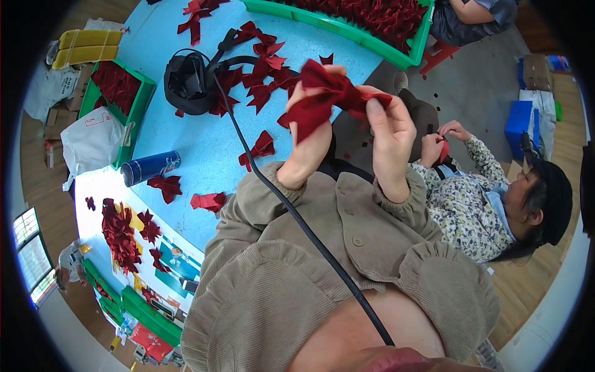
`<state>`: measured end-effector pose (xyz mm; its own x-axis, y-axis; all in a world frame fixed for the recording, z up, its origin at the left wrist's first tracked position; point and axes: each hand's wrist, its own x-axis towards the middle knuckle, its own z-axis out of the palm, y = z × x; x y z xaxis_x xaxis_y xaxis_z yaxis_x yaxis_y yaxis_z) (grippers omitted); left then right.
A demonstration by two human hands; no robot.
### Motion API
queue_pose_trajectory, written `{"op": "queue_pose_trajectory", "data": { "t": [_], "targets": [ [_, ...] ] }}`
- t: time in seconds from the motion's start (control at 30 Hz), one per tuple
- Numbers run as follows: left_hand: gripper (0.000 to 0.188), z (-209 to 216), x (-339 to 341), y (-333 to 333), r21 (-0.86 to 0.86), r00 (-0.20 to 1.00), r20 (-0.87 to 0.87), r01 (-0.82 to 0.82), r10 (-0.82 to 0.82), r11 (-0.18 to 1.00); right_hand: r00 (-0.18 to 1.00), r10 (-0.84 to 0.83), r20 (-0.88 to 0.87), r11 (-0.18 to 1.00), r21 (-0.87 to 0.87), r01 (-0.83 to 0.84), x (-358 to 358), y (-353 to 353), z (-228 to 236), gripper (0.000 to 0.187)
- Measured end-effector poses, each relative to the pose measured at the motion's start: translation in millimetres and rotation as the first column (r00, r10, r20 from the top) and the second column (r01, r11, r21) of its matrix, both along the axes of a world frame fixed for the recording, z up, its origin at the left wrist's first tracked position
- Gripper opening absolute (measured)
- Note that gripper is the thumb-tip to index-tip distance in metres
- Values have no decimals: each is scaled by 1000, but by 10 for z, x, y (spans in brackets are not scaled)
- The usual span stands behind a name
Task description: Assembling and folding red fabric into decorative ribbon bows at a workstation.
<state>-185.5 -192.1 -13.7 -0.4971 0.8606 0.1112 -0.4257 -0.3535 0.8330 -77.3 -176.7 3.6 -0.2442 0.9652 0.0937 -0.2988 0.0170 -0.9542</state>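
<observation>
A dark red fabric bow [325, 93] is held up in front of my chest, between both hands. My left hand [313, 144] has its fingers round the bow's left part from behind, and the cloth covers most of them. With thumb and fingertips, my right hand [392, 127] pinches the bow's right end. Below and left of my left hand, a loose red bow [261, 149] lies on the light blue table [214, 130]. More red bows [263, 80] are scattered beyond it, beside a black strapped device [189, 84].
A green crate [341, 26] full of red bows stands at the far edge; another green crate [145, 93] is at the left, near a blue cylinder [152, 167]. A black cable [291, 211] crosses before me. A co-worker [471, 204] sits at the right, handling something red.
</observation>
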Motion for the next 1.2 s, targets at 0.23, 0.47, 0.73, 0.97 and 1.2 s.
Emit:
{"op": "queue_pose_trajectory", "data": {
  "t": [0.23, 0.47, 0.73, 0.97, 1.2],
  "targets": [
    [38, 6, -229, -90, -21, 800, -590, 124, -113, 992, 1000, 22, 0, 981, -195, -22, 171, 159, 35, 29],
    [46, 166, -347, -130, -21, 559, -828, 54, -47, 998, 968, 118, -221, 952, -254, -174, -32, 3, 96, 49],
    [39, 530, -519, -280, -189, 727, -594, 289, -344, 939, 891, -34, 452, 991, 133, -30, -19, -217, 378, 60],
    [22, 457, -274, -23, -248, 896, -442, -65, -53, 967, 986, 165, 28, 980, 111, -167, -180, -153, 490, 49],
    [20, 271, -227, 100, -147, 955, -296, -25, -20, 989, 864, 222, -452, 755, -480, -446, 161, 91, 225, 33]
  ]
}}
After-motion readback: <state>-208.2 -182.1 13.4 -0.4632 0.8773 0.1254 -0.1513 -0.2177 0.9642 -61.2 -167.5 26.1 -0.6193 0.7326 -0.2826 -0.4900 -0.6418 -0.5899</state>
